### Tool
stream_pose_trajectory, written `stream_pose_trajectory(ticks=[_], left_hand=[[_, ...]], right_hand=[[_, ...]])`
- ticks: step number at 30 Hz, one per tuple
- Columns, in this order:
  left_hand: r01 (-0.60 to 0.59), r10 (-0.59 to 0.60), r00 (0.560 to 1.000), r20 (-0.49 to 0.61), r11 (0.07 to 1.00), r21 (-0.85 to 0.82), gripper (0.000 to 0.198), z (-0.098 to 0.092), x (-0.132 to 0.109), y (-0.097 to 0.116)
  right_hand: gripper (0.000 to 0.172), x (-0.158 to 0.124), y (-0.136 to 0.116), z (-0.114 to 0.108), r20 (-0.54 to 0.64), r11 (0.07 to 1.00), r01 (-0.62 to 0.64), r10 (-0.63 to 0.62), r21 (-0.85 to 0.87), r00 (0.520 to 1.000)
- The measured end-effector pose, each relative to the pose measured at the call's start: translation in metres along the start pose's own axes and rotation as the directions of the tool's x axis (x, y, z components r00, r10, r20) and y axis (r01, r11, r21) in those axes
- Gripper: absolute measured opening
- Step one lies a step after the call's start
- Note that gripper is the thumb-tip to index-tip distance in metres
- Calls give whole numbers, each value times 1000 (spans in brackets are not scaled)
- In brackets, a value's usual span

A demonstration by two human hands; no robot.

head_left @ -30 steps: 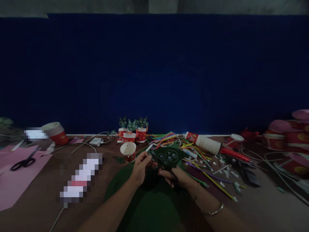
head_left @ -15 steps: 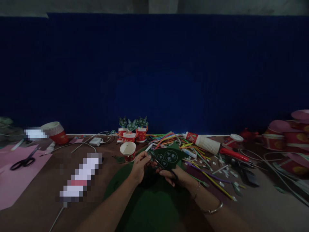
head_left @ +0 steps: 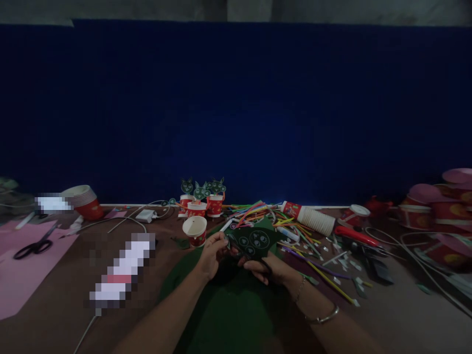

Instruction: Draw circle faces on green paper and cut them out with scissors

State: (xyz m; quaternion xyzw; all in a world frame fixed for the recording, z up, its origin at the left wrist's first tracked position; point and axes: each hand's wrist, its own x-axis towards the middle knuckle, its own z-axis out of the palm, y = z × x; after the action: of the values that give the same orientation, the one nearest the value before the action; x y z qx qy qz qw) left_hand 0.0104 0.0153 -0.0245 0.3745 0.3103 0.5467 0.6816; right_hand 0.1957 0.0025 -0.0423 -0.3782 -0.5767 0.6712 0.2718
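My left hand [head_left: 214, 253] pinches the left edge of a dark green sheet of paper [head_left: 275, 237] with round faces and small heart circles drawn on it in pale lines. My right hand [head_left: 271, 270], wearing a bracelet and a bangle, is closed around the dark handles of a pair of scissors [head_left: 266, 267], below the sheet. The blades are dark against the paper, so how far apart they stand is hard to make out. Just beyond my left hand stands a white-rimmed paper cup [head_left: 195, 231]. Behind it are three red cups with green cat faces [head_left: 201, 191].
Coloured pipe cleaners [head_left: 254, 212] and a glue stick [head_left: 288, 233] lie behind the sheet. A cup stack [head_left: 313, 220] lies on its side, near a red glue gun [head_left: 357, 236]. Black scissors [head_left: 33, 248] rest on pink paper [head_left: 25, 285]. Cables cross both sides.
The green sheet has tilted a little flatter and its drawn faces sit slightly lower and further left. Both hands keep their grips.
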Motion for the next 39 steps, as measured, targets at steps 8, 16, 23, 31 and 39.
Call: stream_pose_trajectory(ticks=[8, 16, 23, 31, 39], left_hand=[[8, -8, 1000, -2, 999, -41, 16, 0, 0, -2], [-9, 1, 995, -98, 997, -82, 20, -4, 7, -9], [122, -123, 992, 13, 990, 68, 23, -2, 2, -9], [200, -259, 941, 218, 946, 257, 19, -6, -3, -9], [-411, -74, 879, 472, 386, 826, 34, 3, -10, -5]], right_hand=[[38, -2, -1, 5, -39, 999, 31, -31, -9, 999], [35, 11, 7, 19, -352, 986, 158, -168, -58, 921], [46, 8, 3, 8, -381, 972, 232, -223, -23, 897], [44, 4, 4, 1, -227, 966, 171, -126, 193, 966], [39, 5, 10, -6, -208, 936, 211, -155, 281, 966]])
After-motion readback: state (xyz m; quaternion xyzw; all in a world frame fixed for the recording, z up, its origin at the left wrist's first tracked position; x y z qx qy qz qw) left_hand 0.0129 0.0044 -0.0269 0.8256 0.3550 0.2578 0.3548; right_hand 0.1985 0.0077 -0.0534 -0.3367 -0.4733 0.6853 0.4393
